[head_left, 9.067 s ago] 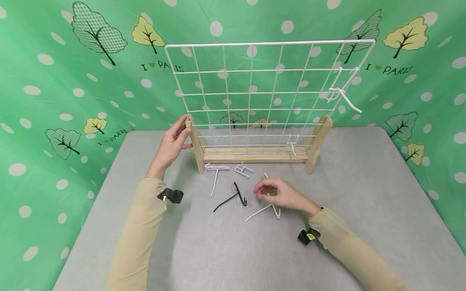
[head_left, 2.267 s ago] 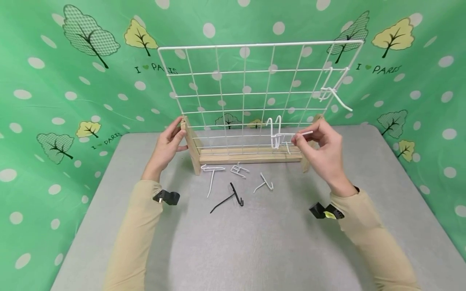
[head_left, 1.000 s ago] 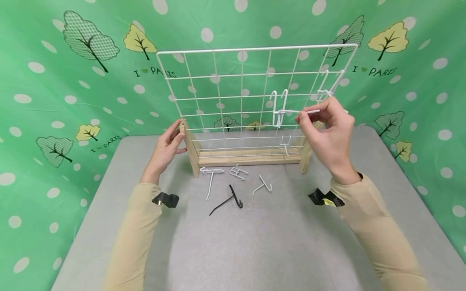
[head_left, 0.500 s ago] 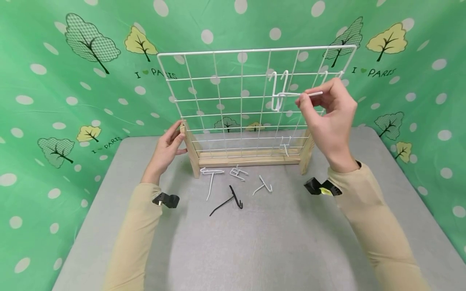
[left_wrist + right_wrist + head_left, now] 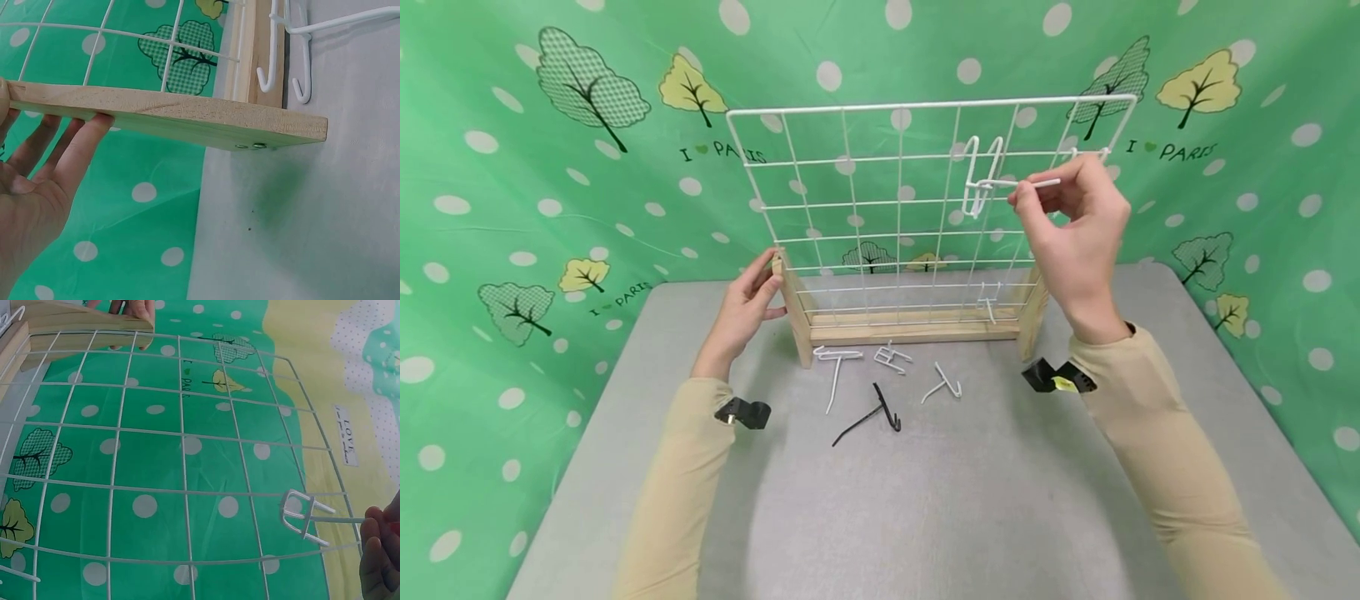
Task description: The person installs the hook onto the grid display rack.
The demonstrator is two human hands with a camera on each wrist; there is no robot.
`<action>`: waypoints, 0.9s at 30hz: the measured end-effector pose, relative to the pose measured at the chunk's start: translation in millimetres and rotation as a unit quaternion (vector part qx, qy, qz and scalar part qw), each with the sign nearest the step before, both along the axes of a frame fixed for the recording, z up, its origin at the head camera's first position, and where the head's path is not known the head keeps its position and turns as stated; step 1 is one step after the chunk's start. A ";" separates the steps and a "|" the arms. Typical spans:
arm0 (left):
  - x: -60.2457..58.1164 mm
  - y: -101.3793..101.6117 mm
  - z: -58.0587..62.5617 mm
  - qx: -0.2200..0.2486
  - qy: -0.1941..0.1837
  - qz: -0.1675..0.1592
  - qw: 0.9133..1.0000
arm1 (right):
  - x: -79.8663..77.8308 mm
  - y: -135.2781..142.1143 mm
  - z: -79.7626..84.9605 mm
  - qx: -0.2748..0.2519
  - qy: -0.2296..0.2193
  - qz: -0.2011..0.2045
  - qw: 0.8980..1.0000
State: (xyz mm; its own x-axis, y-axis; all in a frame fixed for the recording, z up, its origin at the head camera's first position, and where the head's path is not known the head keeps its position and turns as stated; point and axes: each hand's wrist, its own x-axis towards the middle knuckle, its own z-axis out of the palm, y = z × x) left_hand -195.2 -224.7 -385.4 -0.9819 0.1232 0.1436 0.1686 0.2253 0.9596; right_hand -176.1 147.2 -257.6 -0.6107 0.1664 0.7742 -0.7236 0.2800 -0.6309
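Two hooks [image 5: 990,310] hang on the grid [image 5: 932,104]; four loose hooks [image 5: 882,403] lie unhung on the table [image 5: 970,492]. The right hand [image 5: 1078,225] pinches a seventh hook [image 5: 982,184], apparently unseated, by the grid; the left hand [image 5: 739,315] grips the post [image 5: 796,312].

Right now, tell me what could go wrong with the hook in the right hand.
The right hand pinches the white hook only by its long rod, so it could twist. Its two prongs might catch unevenly on the grid. The left hand grips just the left wooden post, so a hard push might rock the grid.
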 end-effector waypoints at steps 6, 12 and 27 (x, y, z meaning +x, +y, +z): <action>-0.2 -0.7 -1.1 0.002 0.003 -0.001 1.000 | 2.8 -2.0 -8.1 0.027 0.000 0.006 1.000; -0.7 -0.7 -1.7 0.001 0.003 0.000 1.000 | 3.5 -3.1 -13.6 0.037 0.011 0.007 0.999; -0.2 0.0 -1.8 0.000 0.001 0.001 1.000 | -0.4 -5.1 0.7 0.012 0.038 -0.001 0.999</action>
State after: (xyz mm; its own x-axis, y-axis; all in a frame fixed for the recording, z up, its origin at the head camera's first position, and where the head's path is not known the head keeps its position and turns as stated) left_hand -195.4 -224.8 -387.2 -0.9818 0.1216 0.1457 0.1703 0.2251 0.9593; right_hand -176.4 142.1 -256.9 -0.5491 0.1482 0.8225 -0.7689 0.2961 -0.5667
